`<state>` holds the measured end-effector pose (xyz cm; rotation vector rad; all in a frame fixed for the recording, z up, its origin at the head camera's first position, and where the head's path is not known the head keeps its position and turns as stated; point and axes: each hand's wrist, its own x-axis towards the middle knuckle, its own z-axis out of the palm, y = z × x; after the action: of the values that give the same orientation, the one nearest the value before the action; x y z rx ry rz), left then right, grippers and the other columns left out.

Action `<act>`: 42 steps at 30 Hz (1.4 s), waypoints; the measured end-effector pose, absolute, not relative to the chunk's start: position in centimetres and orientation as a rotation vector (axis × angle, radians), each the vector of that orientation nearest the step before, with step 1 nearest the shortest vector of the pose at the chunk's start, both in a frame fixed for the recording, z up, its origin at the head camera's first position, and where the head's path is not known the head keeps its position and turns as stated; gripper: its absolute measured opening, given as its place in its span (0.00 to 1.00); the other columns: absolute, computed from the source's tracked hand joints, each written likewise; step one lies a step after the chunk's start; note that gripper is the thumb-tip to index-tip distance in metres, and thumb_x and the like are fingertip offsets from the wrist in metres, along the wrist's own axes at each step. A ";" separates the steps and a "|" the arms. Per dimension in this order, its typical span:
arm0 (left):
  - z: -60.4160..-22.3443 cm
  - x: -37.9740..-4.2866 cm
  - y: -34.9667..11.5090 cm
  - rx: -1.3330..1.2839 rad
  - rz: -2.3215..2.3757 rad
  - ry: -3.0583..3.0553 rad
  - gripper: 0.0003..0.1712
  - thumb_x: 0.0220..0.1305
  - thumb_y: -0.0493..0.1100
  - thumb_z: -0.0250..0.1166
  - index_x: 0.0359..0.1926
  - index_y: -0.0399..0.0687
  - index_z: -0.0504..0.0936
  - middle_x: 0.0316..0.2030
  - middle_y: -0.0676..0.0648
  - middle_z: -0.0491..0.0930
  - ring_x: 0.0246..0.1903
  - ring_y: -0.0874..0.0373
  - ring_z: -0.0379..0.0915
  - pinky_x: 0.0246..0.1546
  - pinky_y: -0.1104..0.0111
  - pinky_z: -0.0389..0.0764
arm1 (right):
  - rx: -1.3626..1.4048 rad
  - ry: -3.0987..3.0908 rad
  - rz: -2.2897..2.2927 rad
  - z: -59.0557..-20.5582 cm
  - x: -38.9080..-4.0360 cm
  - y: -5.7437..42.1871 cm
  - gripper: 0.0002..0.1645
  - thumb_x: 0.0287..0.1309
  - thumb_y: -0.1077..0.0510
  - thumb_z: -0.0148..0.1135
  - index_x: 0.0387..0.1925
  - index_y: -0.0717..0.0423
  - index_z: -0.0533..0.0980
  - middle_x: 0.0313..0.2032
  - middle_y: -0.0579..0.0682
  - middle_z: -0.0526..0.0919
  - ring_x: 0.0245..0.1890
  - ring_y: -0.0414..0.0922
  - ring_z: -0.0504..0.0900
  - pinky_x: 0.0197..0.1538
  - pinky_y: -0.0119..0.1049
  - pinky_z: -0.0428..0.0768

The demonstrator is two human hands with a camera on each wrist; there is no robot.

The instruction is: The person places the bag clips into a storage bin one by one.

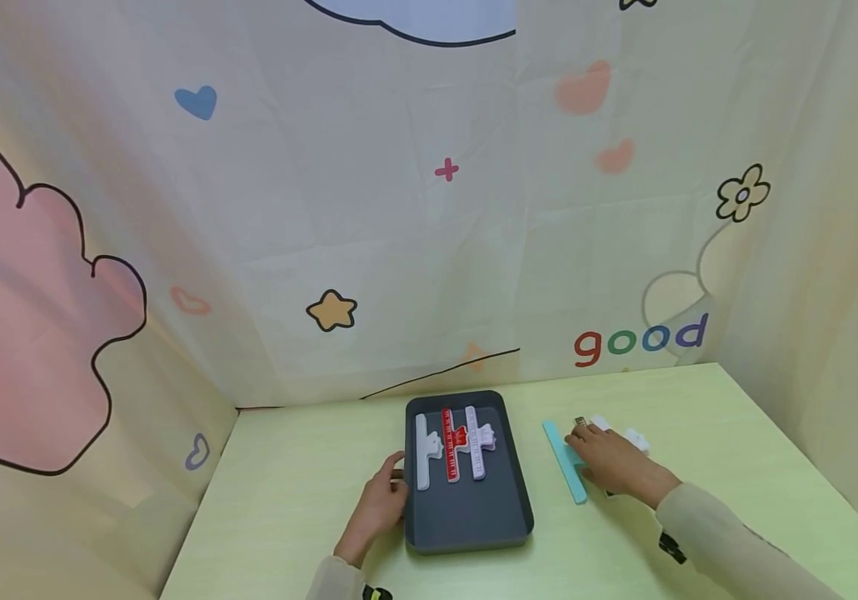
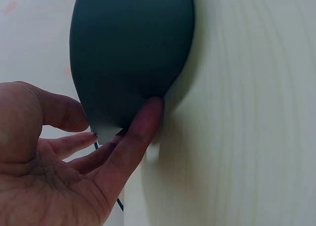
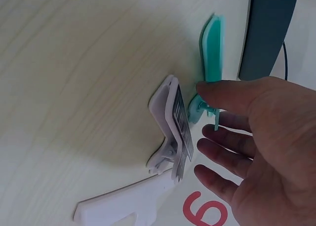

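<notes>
A turquoise plastic clip with a long flat bar (image 1: 565, 462) is on the pale yellow-green table (image 1: 309, 492), to the right of the dark grey, round-cornered tray (image 1: 466, 517). The person's right hand (image 1: 616, 462) comes in from the right and is pinching that clip. The thumb is on one side of its short handle and the fingers are on the other, so the handle sits in the grip. The long bar sticks out on the left, running from far to near. How hard the squeeze is, I cannot tell.

Just beside it, partly under the hand, is a pale plastic clip with dark stripes (image 3: 167, 112). A plain white plastic clip (image 3: 121, 200) is next to that one, farther right.

The person's left hand (image 1: 382, 504) is at the left wall of the tray. Its thumb and fingers are apart, and they touch the tray's side and rim.

Inside the tray, three clips lie side by side: a white plastic one (image 1: 421, 454) on the left, a bright red one (image 1: 449, 450) in the middle, and a pale lilac one (image 1: 476, 446) on the right.
</notes>
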<state>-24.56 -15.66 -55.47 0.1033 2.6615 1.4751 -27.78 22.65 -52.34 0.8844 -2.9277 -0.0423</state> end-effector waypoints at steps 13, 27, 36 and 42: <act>-55.4 -24.5 -15.7 0.124 1.471 2.663 0.31 0.67 0.34 0.49 0.71 0.43 0.62 0.56 0.29 0.75 0.34 0.52 0.76 0.20 0.65 0.78 | 0.846 -2.960 -0.071 -53.6 -28.6 22.4 0.22 0.59 0.57 0.66 0.53 0.62 0.74 0.50 0.58 0.78 0.54 0.57 0.76 0.50 0.56 0.79; -55.4 -24.4 -15.8 0.152 1.486 2.676 0.31 0.66 0.33 0.49 0.70 0.41 0.62 0.54 0.29 0.77 0.36 0.51 0.77 0.20 0.65 0.78 | 0.809 -2.941 -0.107 -53.2 -28.6 22.3 0.22 0.61 0.55 0.64 0.53 0.62 0.73 0.51 0.59 0.77 0.52 0.56 0.77 0.49 0.55 0.79; -55.4 -24.5 -15.8 0.143 1.480 2.675 0.31 0.67 0.33 0.49 0.71 0.41 0.62 0.55 0.29 0.76 0.34 0.53 0.77 0.20 0.66 0.77 | 0.835 -2.819 -0.102 -51.5 -27.8 21.9 0.23 0.59 0.53 0.66 0.52 0.61 0.74 0.47 0.56 0.77 0.48 0.54 0.77 0.47 0.50 0.80; -55.5 -24.5 -15.8 0.134 1.467 2.677 0.31 0.67 0.34 0.49 0.71 0.41 0.62 0.55 0.29 0.76 0.36 0.51 0.77 0.21 0.65 0.78 | 0.833 -2.788 -0.083 -50.7 -27.6 21.4 0.24 0.60 0.53 0.66 0.53 0.62 0.73 0.47 0.56 0.76 0.48 0.53 0.76 0.46 0.50 0.79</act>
<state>-24.45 -15.76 -55.47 0.1344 2.6770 1.4673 -27.65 21.42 -50.67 0.8331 -2.7884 -0.0826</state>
